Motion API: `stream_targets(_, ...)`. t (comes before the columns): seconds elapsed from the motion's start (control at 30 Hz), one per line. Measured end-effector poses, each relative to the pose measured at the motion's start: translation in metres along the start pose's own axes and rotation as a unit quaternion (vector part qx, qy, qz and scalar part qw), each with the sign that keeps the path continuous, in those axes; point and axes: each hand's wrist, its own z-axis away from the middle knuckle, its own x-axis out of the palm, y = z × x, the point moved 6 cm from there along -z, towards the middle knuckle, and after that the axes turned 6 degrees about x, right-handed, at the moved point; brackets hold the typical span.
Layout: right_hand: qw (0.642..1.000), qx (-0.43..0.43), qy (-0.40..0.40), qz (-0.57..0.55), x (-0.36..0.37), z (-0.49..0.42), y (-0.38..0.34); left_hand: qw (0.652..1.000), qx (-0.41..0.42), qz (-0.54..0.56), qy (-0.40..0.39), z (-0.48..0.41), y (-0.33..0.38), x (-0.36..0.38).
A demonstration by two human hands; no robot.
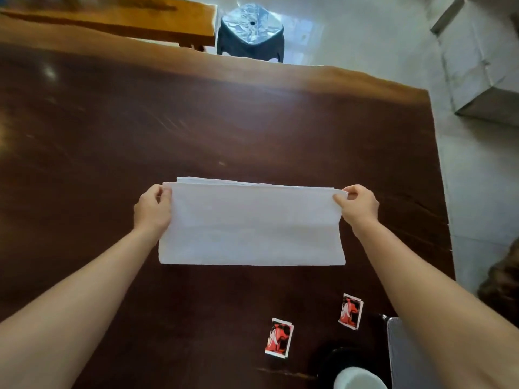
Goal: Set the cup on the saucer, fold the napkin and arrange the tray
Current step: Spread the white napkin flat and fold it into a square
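Observation:
A white napkin (251, 224) lies folded into a wide rectangle in the middle of the dark wooden table (196, 122). My left hand (151, 207) pinches its far left corner, and my right hand (358, 204) pinches its far right corner. The far edge shows several layers. A white cup (358, 377) stands at the bottom edge on a dark saucer (327, 360), partly cut off by the frame. Beside it, a grey tray (398, 349) is partly hidden behind my right forearm.
Two red-and-white sachets (279, 338) (350, 311) lie on the table near the cup. Beyond the table's far edge stand a dark stool (250, 32) and a wooden bench (126, 21). The table's right edge runs close to my right arm.

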Motion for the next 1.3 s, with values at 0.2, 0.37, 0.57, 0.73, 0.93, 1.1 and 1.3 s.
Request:
stream_targets(0.2,1.000,0.015,0.011,-0.003,0.032,-0.031,0.012,0.999,0.015,-0.031,0.005,-0.028,-0.004,0.027)
stream_targets(0.37,0.999,0.025,0.033,0.009,0.041,-0.043,0.018,0.995,0.084,-0.034,0.037,-0.034,0.002,0.039)
stream_targets(0.57,0.996,0.028,0.070,0.045,0.047,-0.046,0.023,0.992,0.089,-0.075,0.058,-0.047,0.000,0.048)
stream_targets(0.73,0.995,-0.002,0.077,0.067,0.049,-0.041,0.022,0.992,0.060,-0.078,0.083,-0.051,0.005,0.049)
stream_targets(0.93,0.970,-0.133,0.155,0.130,0.050,-0.001,0.003,0.955,0.240,-0.134,0.115,-0.024,0.037,0.053)
stream_targets(1.1,0.928,-0.324,-0.054,0.177,0.154,0.103,-0.044,0.881,0.343,-0.310,-0.101,0.027,0.017,0.134)
stream_targets(1.3,0.877,-0.346,-0.099,0.318,0.198,0.109,-0.031,0.871,0.327,-0.352,-0.102,0.015,-0.008,0.125)
